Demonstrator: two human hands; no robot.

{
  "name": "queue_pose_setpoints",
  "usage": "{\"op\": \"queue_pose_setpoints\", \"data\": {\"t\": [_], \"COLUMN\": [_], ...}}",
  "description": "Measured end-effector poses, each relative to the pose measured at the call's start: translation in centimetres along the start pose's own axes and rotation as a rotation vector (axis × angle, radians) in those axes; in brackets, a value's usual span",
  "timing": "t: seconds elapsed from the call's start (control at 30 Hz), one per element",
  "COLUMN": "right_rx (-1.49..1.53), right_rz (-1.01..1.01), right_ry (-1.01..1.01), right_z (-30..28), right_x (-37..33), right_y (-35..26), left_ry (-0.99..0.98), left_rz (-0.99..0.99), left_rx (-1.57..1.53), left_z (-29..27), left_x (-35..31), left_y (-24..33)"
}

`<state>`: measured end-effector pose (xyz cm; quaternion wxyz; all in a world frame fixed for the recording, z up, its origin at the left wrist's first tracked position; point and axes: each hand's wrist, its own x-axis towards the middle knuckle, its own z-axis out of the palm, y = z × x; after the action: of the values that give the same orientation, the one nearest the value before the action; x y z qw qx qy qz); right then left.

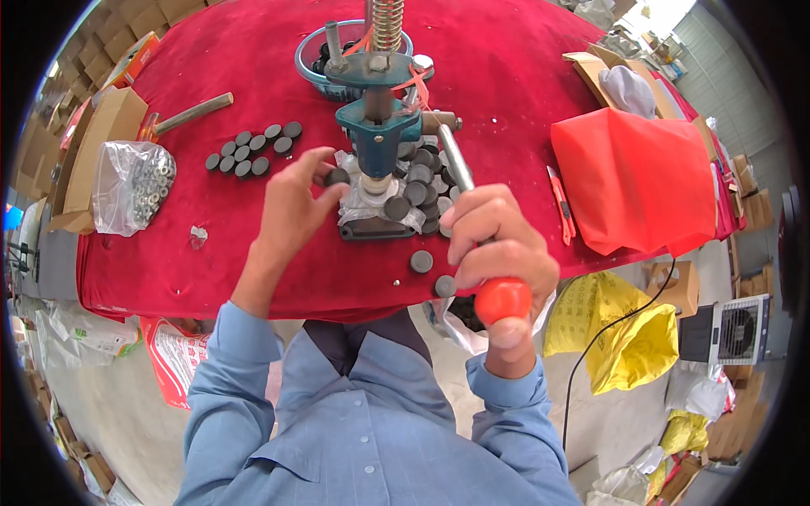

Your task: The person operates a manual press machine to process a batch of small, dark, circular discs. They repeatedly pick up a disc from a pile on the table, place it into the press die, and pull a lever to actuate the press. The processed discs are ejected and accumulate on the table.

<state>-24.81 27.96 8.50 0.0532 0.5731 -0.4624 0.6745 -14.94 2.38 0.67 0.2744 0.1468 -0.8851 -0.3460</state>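
A teal hand press with a coil spring stands on the table. My right hand is wrapped round its metal lever, and the lever's red ball knob shows by my thumb. Left of the press head, my left hand has thumb and fingers curled about a round black cap. Clear plastic covers part of the press base under the ram. Several more black caps are heaped right of the ram, and another group lies flat at the left.
Behind the press is a blue basket of dark parts. A hammer and a bag of metal nuts lie left, near a cardboard box. A red utility knife and red bag are right. A black cable hangs off the edge.
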Motion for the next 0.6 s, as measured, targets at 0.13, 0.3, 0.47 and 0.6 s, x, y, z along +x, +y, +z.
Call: {"op": "queue_pose_setpoints", "data": {"t": [0.13,0.3,0.47,0.6], "right_rx": [0.119,0.215,0.215,0.147], "right_rz": [0.088,0.292,0.238,0.136], "right_ry": [0.011,0.033,0.073,0.083], "right_z": [-0.5,-1.1,-0.6,0.1], "right_x": [3.3,7.2,6.3,3.9], "right_y": [-0.4,-1.4,-1.0,-1.1], "left_ry": [0.029,0.077,0.090,0.106], "left_rz": [0.087,0.106,0.101,0.109], "left_rx": [0.089,0.075,0.054,0.024], "left_z": [2.1,4.6,4.7,3.0], "left_x": [-1.2,-0.7,-0.5,-0.6], "left_y": [1.1,1.3,1.7,1.9]}}
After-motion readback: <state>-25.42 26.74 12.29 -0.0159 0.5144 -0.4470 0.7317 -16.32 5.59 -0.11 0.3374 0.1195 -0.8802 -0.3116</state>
